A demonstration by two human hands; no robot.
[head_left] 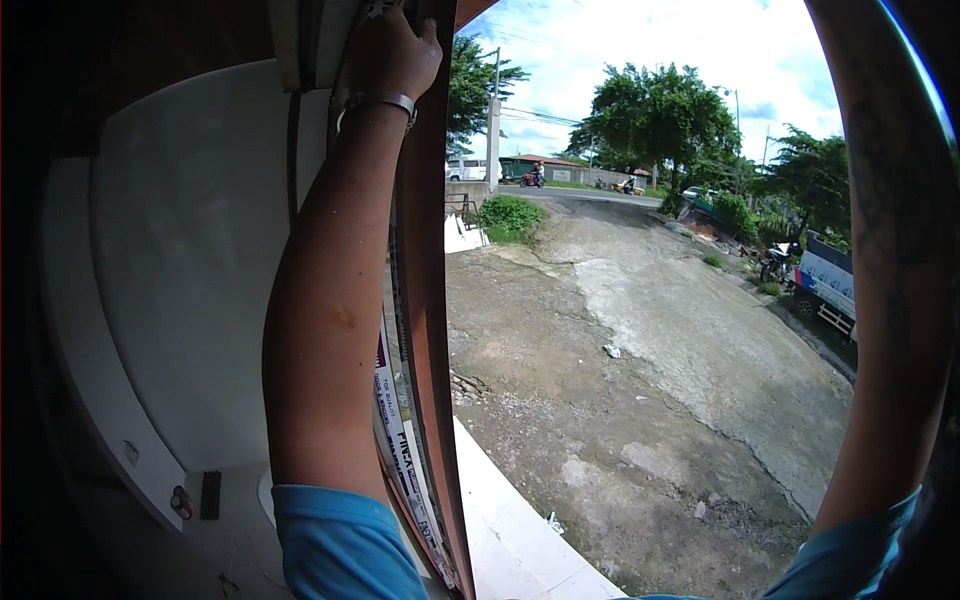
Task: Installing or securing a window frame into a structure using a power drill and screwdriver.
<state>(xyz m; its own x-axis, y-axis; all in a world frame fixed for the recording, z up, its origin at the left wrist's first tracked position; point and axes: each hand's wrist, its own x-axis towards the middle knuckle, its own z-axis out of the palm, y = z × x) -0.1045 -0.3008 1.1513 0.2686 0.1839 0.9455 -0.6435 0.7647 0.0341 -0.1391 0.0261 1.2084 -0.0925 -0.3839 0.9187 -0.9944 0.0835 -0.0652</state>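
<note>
Blue sleeves sit closest to us in the head view, at the lower edge, with both forearms rising from them. Our left hand (390, 50), a metal bracelet (378, 100) on its wrist, is curled around the top of the reddish-brown frame (425, 300), which stands upright between the white wall (190, 260) and the open air; a printed strip runs down its inner edge. We judge the frame stiff, long and fairly heavy, smooth enough to slip, so it is best held on its edges, high and low, not by the strip. Our right arm (895, 300) climbs the right rim; the right hand is out of view. Outside lie a cracked concrete road (640, 340), trees and a parked truck (825, 285).
</note>
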